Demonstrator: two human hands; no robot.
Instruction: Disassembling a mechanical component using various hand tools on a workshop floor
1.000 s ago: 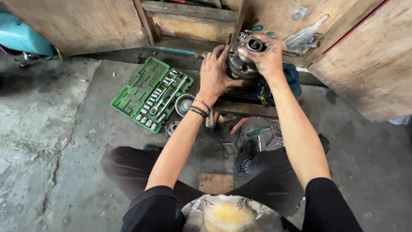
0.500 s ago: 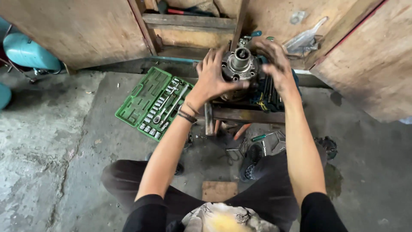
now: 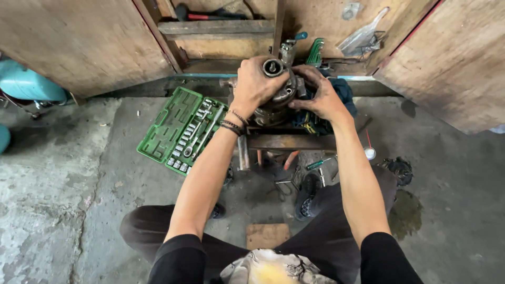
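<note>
I am sitting on the concrete floor (image 3: pixel 68 173) in front of the open wooden cabinet (image 3: pixel 94 47), and the work sits between my knees on a low metal stand (image 3: pixel 294 141). To my left the green socket set case (image 3: pixel 181 130) lies open, well within reach, so I would judge there is no need to shift my seat for a tool. The thing I am working is the round greasy metal assembly (image 3: pixel 273 102), upright on the stand with a short hollow shaft end (image 3: pixel 273 67) poking up at its top. My left hand (image 3: pixel 256 84) is wrapped over the upper rim, fingers curled close around the housing just beside that shaft end, a full firm grasp. My right hand (image 3: pixel 318 94) presses against the assembly's right flank, fingers spread and bent onto the metal, with a dark blue rag (image 3: pixel 344 94) bunched behind it. To do this well I think the two hands should work against each other evenly, keeping the piece square on the stand so it does not tip toward the cabinet. Grease makes a slip likely, so I would keep my palms flat and my fingertips away from the bore. Small hand tools (image 3: pixel 315 164) lie scattered under the stand, near my shoe (image 3: pixel 306 195).
</note>
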